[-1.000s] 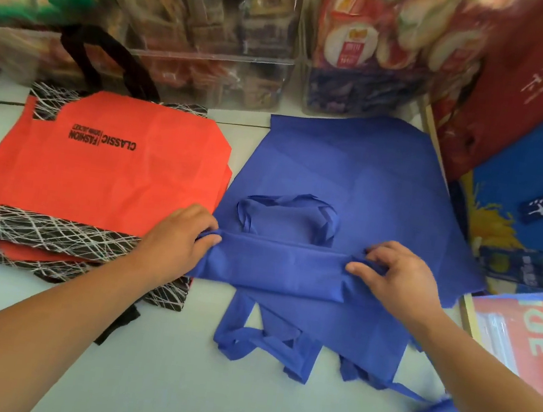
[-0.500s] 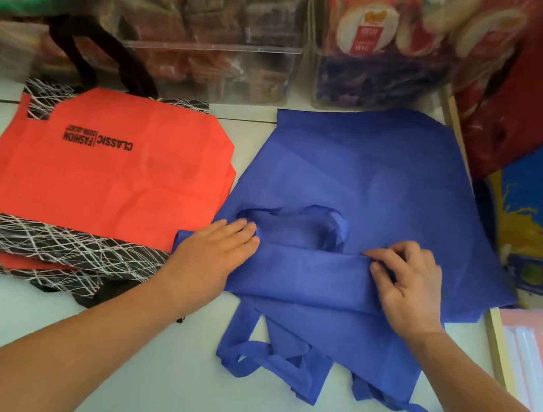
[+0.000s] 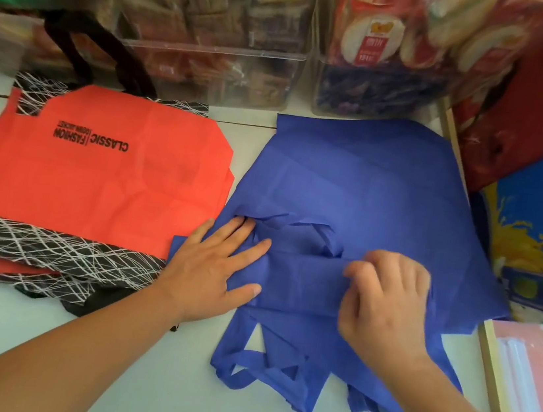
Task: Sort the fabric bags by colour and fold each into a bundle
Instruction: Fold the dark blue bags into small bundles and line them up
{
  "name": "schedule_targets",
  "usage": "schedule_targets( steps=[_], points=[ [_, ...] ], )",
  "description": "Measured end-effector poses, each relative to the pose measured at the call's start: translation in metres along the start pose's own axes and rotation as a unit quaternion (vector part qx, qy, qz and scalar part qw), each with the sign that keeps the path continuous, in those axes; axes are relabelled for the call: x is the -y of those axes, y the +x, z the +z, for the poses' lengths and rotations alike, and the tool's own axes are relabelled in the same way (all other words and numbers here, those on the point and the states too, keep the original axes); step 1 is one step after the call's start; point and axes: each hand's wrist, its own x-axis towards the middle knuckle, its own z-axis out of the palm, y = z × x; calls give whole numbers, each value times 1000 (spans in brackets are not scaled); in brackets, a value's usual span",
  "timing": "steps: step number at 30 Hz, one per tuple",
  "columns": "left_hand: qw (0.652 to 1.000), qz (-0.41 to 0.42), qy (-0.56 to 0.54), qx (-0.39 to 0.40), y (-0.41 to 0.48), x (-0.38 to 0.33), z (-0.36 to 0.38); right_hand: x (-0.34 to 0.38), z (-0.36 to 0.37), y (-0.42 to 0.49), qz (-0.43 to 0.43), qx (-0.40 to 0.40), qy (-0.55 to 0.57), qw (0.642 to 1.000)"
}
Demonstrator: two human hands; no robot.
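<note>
Orange bags (image 3: 93,182) beside blue bags (image 3: 368,191); snack bins (image 3: 215,43) behind.

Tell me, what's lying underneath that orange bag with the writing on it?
Under the orange bag peek more orange fabric and black-and-white patterned edges, apparently more bags stacked beneath. How many, I cannot tell; the top bag covers them.

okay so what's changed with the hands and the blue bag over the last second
The left hand let go of the fold's end and now lies flat on the blue bag, farther in. The right hand went on rolling the fold away from the person. The orange bags stayed put.
</note>
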Motion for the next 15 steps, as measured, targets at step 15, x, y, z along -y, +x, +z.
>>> schedule_targets(
  steps=[15],
  points=[
    [994, 92, -37, -39, -13, 32, 4, -2, 59, -4, -50, 209, -5, 977]
  ],
)
